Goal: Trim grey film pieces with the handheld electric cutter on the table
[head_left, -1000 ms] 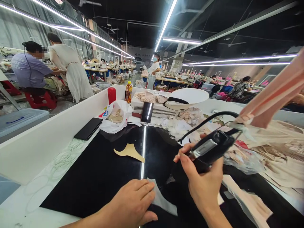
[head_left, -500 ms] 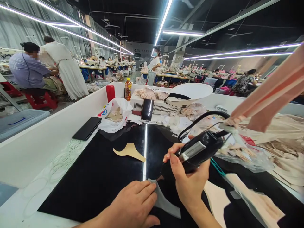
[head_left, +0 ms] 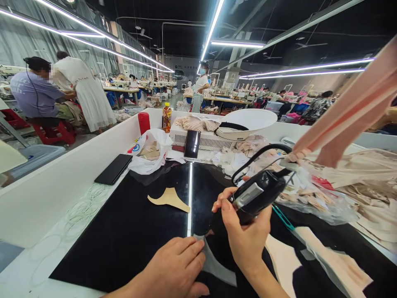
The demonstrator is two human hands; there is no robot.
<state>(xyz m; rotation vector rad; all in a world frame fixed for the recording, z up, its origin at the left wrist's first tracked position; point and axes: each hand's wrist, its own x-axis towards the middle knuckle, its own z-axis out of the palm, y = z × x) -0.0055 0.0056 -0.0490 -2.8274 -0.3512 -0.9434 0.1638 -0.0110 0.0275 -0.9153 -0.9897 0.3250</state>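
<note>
My right hand point(head_left: 248, 238) is wrapped round a black corded hand tool point(head_left: 263, 186) with a silver plate on its side. A strip of pink fabric point(head_left: 338, 103) is tied at the tool's cord end and runs up to the right. The tool's working end is hidden behind my fingers. My left hand point(head_left: 175, 265) lies flat, fingertips pressing the upper end of a thin grey curved piece point(head_left: 218, 267) on the black mat point(head_left: 124, 244). Farther up the mat lies a tan curved piece point(head_left: 169, 199). Pale fabric pieces point(head_left: 283, 260) rest right of my right wrist.
Teal tweezers point(head_left: 283, 217) lie at the right. A black phone point(head_left: 113, 169), a white plastic bag point(head_left: 150, 151) and a drink bottle point(head_left: 166, 118) stand along the left and back. Fabric heaps point(head_left: 366, 186) cover the right side. Several people work beyond the white wall.
The tool's cord end and the pink strip have shifted slightly left, with a small movement of my right hand. My left hand stays on the grey piece.
</note>
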